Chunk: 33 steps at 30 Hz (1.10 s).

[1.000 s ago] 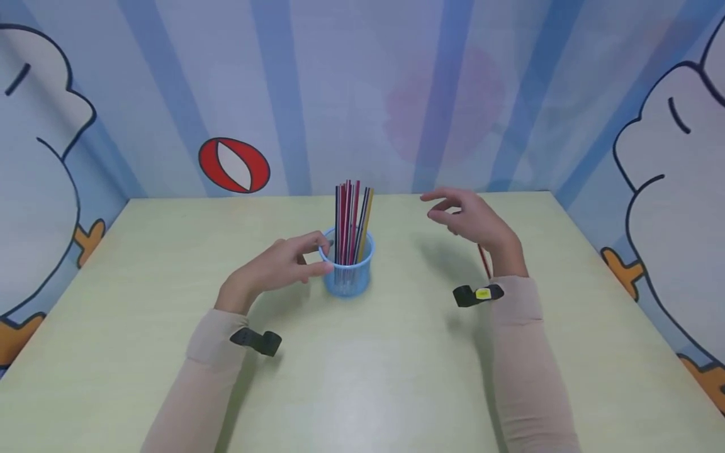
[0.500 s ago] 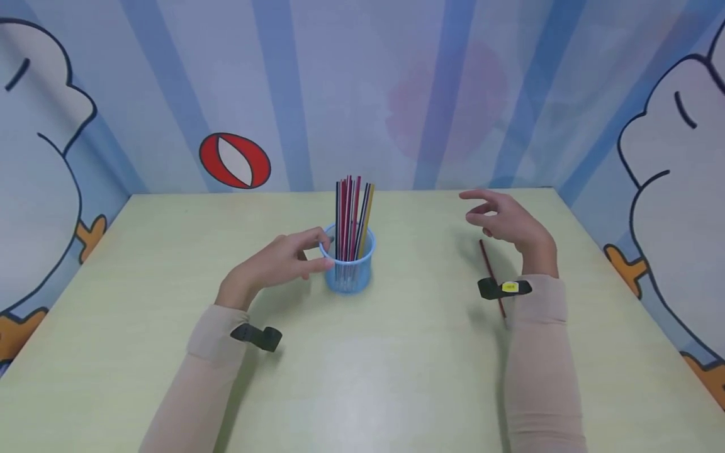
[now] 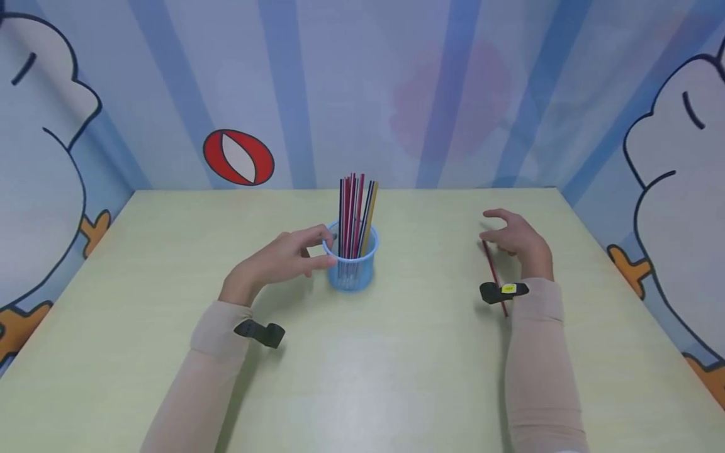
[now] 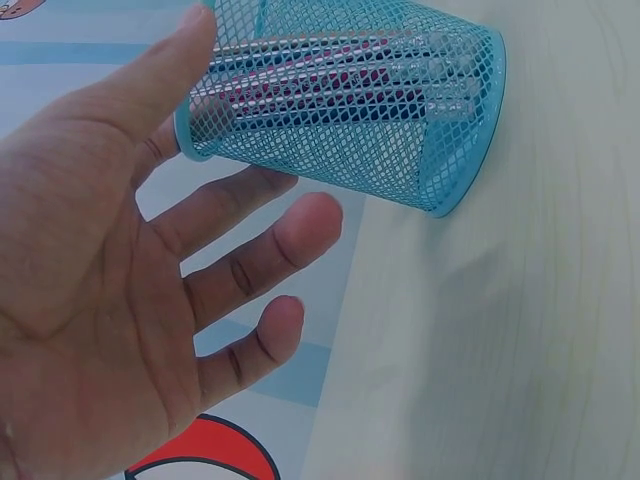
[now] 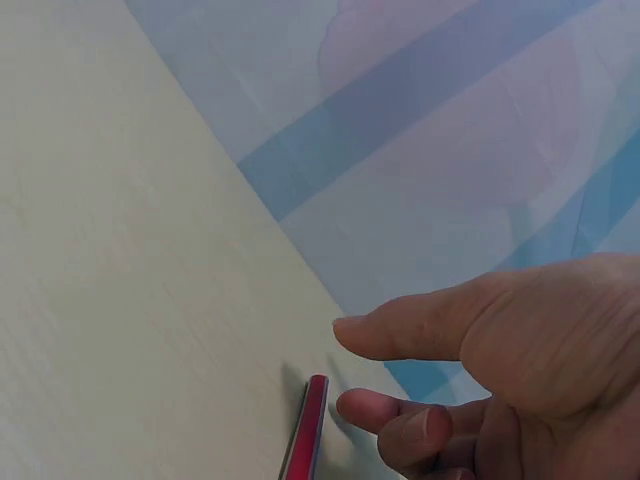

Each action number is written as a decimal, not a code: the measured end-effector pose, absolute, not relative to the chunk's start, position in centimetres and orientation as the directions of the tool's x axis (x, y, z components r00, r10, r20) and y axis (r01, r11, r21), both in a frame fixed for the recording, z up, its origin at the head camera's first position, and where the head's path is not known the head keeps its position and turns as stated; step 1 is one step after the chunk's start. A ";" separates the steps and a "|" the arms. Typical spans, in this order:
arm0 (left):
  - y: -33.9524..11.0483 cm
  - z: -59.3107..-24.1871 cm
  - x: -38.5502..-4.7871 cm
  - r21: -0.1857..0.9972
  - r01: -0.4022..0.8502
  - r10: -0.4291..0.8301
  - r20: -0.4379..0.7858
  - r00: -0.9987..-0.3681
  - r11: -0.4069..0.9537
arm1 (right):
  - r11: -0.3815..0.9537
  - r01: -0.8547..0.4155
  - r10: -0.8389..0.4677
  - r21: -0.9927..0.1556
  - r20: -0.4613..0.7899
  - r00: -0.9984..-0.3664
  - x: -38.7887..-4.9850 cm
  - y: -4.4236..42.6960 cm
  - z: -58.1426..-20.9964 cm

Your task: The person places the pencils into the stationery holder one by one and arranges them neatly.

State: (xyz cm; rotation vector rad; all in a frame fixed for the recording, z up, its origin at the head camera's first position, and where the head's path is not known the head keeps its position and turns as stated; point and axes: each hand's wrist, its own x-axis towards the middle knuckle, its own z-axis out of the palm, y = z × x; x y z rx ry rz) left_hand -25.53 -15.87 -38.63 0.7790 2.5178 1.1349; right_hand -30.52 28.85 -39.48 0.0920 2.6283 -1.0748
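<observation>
A blue mesh pen cup [image 3: 352,278] stands upright on the table, with several red, dark and yellow pencils [image 3: 352,214] rising out of it. My left hand [image 3: 283,257] pinches its rim between thumb and index finger. In the left wrist view, the other fingers spread beside the mesh wall. Farther right, a red-and-dark striped pencil [image 3: 493,264] lies on the table. Just beyond its far end hovers my right hand [image 3: 520,238], thumb and index finger apart. In the right wrist view, the pencil's flat end [image 5: 317,384] shows close to the fingertips, with a gap between.
The pale wooden table [image 3: 362,377] runs back to a blue striped backdrop [image 3: 362,94]. Printed white cartoon figures cover the side panels. Each wrist carries a black strap-on camera [image 3: 262,333], and the right one hangs over the lying pencil.
My right hand has moved right, away from the cup, then lowered toward the lying pencil, which is now more exposed. The left hand stays on the cup's rim.
</observation>
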 end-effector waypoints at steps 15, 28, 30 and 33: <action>-14.9 -39.6 -25.2 0.786 0.315 0.561 -0.049 -0.826 0.532 | 0.834 0.219 0.026 -0.506 -0.360 -0.933 -29.8 28.4 -40.8; -14.5 -39.7 -25.1 0.789 0.330 0.578 -0.039 -0.815 0.519 | 0.737 0.153 -0.009 -0.658 -0.235 -0.972 -30.1 27.6 -40.1; -14.5 -39.7 -25.0 0.787 0.333 0.578 -0.037 -0.815 0.519 | 0.733 0.128 -0.008 -0.668 -0.197 -0.980 -29.9 27.5 -39.3; -14.5 -39.6 -25.1 0.779 0.334 0.572 -0.038 -0.819 0.531 | 0.709 0.112 0.007 -0.696 -0.153 -0.988 -29.6 27.2 -38.2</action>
